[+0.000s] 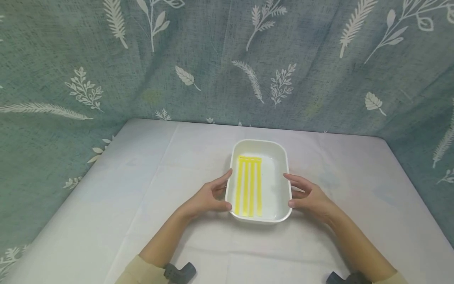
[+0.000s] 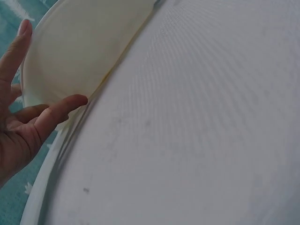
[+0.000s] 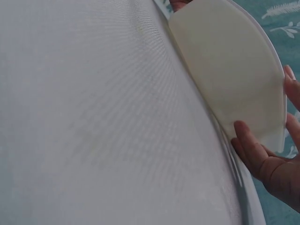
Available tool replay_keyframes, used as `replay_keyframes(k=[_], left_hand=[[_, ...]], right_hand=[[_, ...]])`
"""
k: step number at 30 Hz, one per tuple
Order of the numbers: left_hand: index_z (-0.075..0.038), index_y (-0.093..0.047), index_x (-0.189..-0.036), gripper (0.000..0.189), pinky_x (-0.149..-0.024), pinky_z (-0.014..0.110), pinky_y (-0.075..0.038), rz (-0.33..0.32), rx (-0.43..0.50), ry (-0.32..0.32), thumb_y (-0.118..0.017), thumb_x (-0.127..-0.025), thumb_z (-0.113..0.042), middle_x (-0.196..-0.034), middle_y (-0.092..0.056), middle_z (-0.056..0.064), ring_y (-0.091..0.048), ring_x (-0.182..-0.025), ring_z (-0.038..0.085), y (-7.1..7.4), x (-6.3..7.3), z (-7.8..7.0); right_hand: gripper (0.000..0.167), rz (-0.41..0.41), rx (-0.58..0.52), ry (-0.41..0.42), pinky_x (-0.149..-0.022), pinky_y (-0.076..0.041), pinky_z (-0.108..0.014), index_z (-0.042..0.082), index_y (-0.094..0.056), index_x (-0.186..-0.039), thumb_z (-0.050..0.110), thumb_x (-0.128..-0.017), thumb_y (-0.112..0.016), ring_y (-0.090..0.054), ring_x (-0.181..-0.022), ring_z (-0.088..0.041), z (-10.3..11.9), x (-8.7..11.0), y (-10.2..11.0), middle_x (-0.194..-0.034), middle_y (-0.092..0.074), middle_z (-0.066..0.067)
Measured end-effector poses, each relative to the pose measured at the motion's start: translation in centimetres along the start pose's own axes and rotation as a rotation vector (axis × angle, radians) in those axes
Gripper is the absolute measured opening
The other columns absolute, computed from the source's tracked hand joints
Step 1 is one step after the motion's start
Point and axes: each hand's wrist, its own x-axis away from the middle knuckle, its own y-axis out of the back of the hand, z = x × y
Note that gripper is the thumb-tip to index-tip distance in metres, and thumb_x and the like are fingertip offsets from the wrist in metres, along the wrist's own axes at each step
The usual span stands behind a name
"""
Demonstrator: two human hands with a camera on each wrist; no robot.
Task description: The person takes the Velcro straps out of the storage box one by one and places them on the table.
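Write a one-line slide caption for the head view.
A left hand and right hand hold opposite sides of a white, rounded rectangular tray containing four long yellow strips.

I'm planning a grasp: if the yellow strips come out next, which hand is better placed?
Probably the left hand: it touches the left side of the white tray, and the yellow strips lie nearer that side. A bare stretch separates them from the right hand.
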Motion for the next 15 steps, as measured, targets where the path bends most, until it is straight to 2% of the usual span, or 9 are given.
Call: replay_keyframes(k=[7, 15], left_hand=[[-0.023, -0.024, -0.151, 0.107, -0.112, 0.037, -0.03, -0.009, -0.017, -0.007, -0.085, -0.065, -0.038, -0.156, -0.025, 0.003, -0.034, -0.138, 0.027, -1.0, -0.6, -0.2], [-0.032, -0.03, -0.147, 0.097, -0.111, 0.037, -0.033, -0.011, 0.032, 0.04, -0.086, -0.067, -0.031, -0.153, -0.029, -0.002, -0.035, -0.138, 0.023, -1.7, -0.9, -0.5]], right_hand=[[0.081, -0.013, 0.014, 0.011, -0.087, -0.053, -0.035, 0.012, -0.038, -0.145, -0.001, -0.074, -0.076, -0.058, -0.116, -0.016, -0.1, 0.7, 0.9, -0.145, -0.034, -0.02], [0.08, -0.003, 0.02, 0.014, -0.087, -0.053, -0.034, 0.012, -0.036, -0.145, -0.004, -0.076, -0.072, -0.059, -0.112, -0.01, -0.2, 1.6, 1.7, -0.143, -0.034, -0.019]])
